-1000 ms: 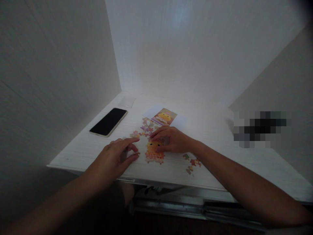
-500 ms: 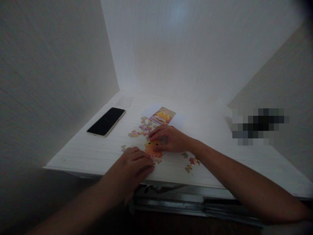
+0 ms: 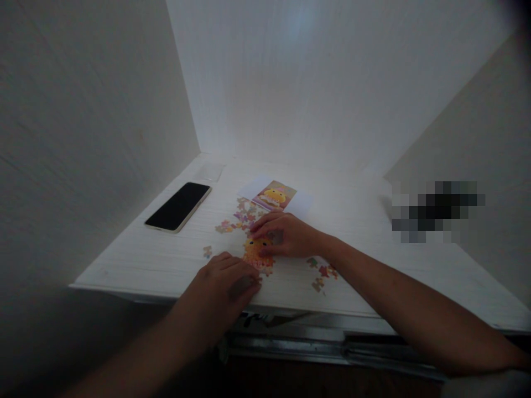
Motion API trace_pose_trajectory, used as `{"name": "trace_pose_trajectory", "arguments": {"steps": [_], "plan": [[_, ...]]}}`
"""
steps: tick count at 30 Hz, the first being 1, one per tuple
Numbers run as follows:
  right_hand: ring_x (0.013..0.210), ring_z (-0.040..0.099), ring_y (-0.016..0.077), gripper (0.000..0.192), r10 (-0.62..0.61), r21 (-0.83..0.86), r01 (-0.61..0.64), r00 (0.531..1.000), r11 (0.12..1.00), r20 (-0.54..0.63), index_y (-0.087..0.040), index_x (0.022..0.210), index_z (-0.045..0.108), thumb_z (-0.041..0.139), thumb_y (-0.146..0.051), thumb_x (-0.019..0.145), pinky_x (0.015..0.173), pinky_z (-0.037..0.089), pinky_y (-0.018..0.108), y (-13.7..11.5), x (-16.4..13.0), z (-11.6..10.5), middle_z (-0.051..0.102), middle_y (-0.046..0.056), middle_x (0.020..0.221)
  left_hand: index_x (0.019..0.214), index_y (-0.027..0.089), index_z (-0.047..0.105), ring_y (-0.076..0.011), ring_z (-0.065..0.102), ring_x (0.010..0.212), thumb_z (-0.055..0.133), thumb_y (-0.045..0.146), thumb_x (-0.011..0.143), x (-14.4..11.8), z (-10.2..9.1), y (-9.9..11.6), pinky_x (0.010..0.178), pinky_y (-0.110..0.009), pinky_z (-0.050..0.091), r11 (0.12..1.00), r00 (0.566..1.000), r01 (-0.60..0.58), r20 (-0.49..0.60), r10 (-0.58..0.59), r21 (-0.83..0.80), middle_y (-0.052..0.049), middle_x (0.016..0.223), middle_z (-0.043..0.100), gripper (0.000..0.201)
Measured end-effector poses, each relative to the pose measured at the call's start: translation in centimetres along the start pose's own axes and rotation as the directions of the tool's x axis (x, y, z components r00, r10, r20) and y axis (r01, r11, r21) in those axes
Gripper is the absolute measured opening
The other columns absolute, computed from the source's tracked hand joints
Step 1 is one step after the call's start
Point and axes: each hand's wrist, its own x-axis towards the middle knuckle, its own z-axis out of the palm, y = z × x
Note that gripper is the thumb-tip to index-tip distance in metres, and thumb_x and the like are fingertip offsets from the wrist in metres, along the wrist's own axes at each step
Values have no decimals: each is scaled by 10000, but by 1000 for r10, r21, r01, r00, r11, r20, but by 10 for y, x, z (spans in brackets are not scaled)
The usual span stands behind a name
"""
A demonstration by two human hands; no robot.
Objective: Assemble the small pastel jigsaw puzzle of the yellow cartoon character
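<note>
A partly joined jigsaw puzzle (image 3: 258, 256) with a yellow-orange duck-like face lies flat near the table's front edge. My right hand (image 3: 286, 235) reaches over it, its thumb pressing on the face and its fingers on the upper edge, steadying it. At the lower left corner of the puzzle is my left hand (image 3: 228, 282), thumb and fingertips brought together around a small puzzle piece (image 3: 258, 281), mostly covered by the fingers. Loose pieces (image 3: 244, 213) are heaped just beyond the right hand's fingers. Several more pieces (image 3: 321, 271) lie right of the puzzle, below my right wrist.
A picture card (image 3: 274, 195) showing the duck lies on white paper (image 3: 305, 203) behind the pieces. To the left rest a black-screened phone (image 3: 179, 206) and a clear plastic sheet (image 3: 210, 171). One loose piece (image 3: 207, 251) sits alone. A blurred dark object (image 3: 442, 207) is at right.
My left hand's thumb has drawn away from its palm, opening a gap while the tips stay at the puzzle's corner. My right hand stays nearly still. The view shifts slightly.
</note>
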Motion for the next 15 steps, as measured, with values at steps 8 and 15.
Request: {"name": "trace_pose_trajectory", "arguments": {"steps": [8,15], "plan": [[1082,626,191,300,7,0,-7,1000,1000,-3,-269,1057,724,767,-317,763,1021,418,426,-1,0,0,693,48,1158,963,229,652,-210,645,903,645,265,823,-2,5,-1,815,-362,518,995,994,94,-51,-95,-18,-33,959,696,145],[1082,625,181,284,4,-20,-4,1000,1000,1,-267,1057,723,750,-334,783,1013,430,396,0,-1,0,693,40,1155,947,220,655,-224,630,925,625,254,851,1,7,-3,854,-403,503,997,996,79,-49,-78,8,-35,952,688,106]]}}
